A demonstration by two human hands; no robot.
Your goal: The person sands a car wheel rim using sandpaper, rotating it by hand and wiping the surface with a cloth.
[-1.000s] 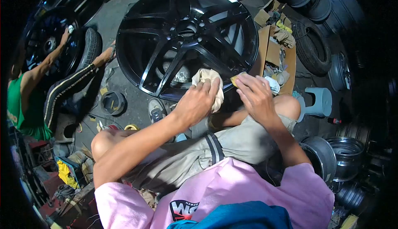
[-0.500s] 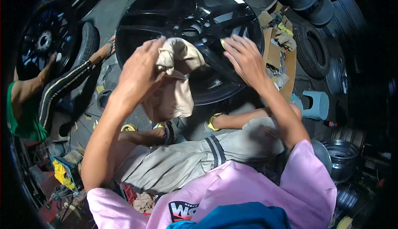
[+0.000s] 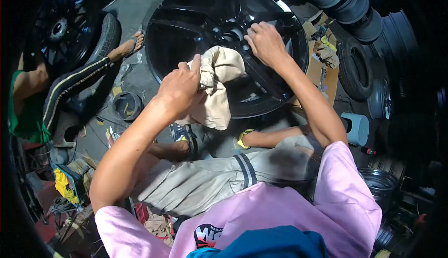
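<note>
A large glossy black wheel rim [image 3: 179,24] lies face up in front of me, its spokes meeting at a centre hole. My left hand [image 3: 179,87] is closed around a bunched beige cloth [image 3: 226,64], part of which hangs over the rim's near edge. Just right of the centre hole, my right hand [image 3: 267,44] is over the rim with its fingers curled in. What those fingers hold, if anything, is hidden behind them.
To the left, a co-worker's bare foot [image 3: 126,48] is near a tyre [image 3: 106,36] and another black wheel [image 3: 58,29]. At right are a cardboard box [image 3: 330,78] with scraps, a tyre [image 3: 353,64], a blue stool [image 3: 357,128] and stacked rims [image 3: 359,13].
My right hand has moved toward the rim's centre and its fingers have curled in. The left hand still grips the cloth. The whole view has shifted slightly.
</note>
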